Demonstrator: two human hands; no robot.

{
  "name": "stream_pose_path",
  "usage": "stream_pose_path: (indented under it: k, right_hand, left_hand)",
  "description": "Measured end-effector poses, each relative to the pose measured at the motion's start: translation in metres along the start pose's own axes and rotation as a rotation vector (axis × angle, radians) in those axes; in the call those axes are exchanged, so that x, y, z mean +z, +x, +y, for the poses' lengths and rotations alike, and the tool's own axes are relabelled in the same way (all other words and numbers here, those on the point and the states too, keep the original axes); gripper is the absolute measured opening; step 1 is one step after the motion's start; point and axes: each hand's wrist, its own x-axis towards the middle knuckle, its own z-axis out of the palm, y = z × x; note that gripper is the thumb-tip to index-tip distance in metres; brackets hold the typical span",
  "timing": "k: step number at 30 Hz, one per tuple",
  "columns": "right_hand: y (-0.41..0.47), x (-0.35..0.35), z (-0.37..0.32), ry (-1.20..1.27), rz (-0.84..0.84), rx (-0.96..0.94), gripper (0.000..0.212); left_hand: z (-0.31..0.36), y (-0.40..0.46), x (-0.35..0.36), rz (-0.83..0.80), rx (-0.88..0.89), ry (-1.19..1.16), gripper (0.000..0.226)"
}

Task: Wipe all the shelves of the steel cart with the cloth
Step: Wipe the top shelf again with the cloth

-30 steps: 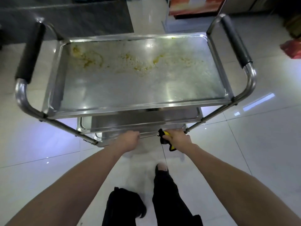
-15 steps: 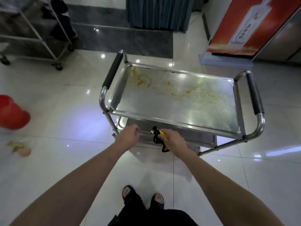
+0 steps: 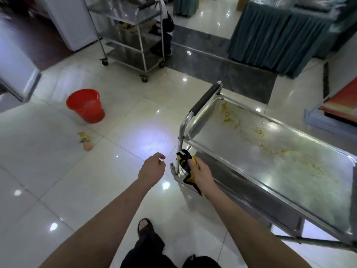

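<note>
Both forearms reach forward and down over the tiled floor (image 3: 48, 171), one sandalled foot (image 3: 144, 225) below them. Left hand (image 3: 151, 169) hangs free above the floor, fingers loosely curled, holding nothing, clear of the cart. Right hand (image 3: 201, 174) just right of it, fingers wrapped round a bunched yellow-and-black cloth (image 3: 185, 161), at the near-left corner of the steel cart (image 3: 270, 171) beside its upright post. Can't tell if the cloth touches the metal.

Cart runs right and away from the right hand. Top shelf (image 3: 241, 163) is dull steel, smeared with yellow-orange residue along its far side. Black-gripped handle (image 3: 205, 98) beyond the right hand. Lower shelves mostly hidden.

Past the left hand: small yellowish debris (image 3: 85, 141) on the floor, then a red bucket (image 3: 86, 105). Further back, a second steel trolley (image 3: 133, 35) and teal-skirted tables (image 3: 280, 35).
</note>
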Motion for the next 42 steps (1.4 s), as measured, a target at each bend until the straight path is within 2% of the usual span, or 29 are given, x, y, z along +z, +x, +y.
stream_pose_path:
  k: [3, 7, 10, 14, 20, 21, 24, 28, 32, 34, 38, 42]
  right_hand:
    - [0.026, 0.033, -0.015, -0.031, -0.027, 0.025, 0.026]
    - [0.071, 0.082, -0.035, 0.101, 0.023, 0.148, 0.036]
    - [0.121, 0.12, -0.048, 0.426, -0.009, 0.246, 0.053]
    - [0.164, 0.167, -0.093, 0.715, -0.068, 0.246, 0.054]
    - [0.236, 0.198, -0.129, 0.666, 0.026, 0.15, 0.055]
    - [0.251, 0.197, -0.132, 0.632, 0.072, 0.152, 0.06]
    - [0.313, 0.189, -0.134, 0.562, 0.23, 0.224, 0.091]
    - [0.399, 0.178, -0.146, 0.651, 0.294, 0.236, 0.074]
    - [0.501, 0.157, -0.164, 0.758, 0.285, 0.258, 0.063]
    - [0.551, 0.138, -0.187, 0.726, 0.283, 0.246, 0.055]
    - [0.601, 0.097, -0.233, 0.27, 0.414, 0.043, 0.02]
    - [0.657, 0.047, -0.246, -0.025, 0.502, -0.07, 0.022]
  left_hand:
    - [-0.006, 0.023, -0.028, 0.07, -0.009, -0.128, 0.023]
    - [-0.02, 0.072, -0.074, 0.125, 0.027, -0.222, 0.024]
    - [-0.035, 0.117, -0.12, 0.174, 0.023, -0.305, 0.025]
    - [-0.06, 0.167, -0.177, 0.215, 0.002, -0.336, 0.025]
    - [-0.061, 0.236, -0.207, 0.148, 0.019, -0.297, 0.024]
    - [-0.055, 0.249, -0.208, 0.134, 0.03, -0.286, 0.025]
    - [-0.036, 0.31, -0.215, 0.094, 0.06, -0.267, 0.027]
    - [0.002, 0.404, -0.22, 0.047, 0.103, -0.152, 0.028]
    - [0.047, 0.496, -0.228, 0.044, 0.12, -0.079, 0.03]
    - [0.075, 0.548, -0.232, 0.025, 0.107, -0.027, 0.029]
    - [0.122, 0.623, -0.236, -0.001, 0.175, 0.088, 0.024]
    - [0.184, 0.692, -0.221, -0.044, 0.253, 0.148, 0.026]
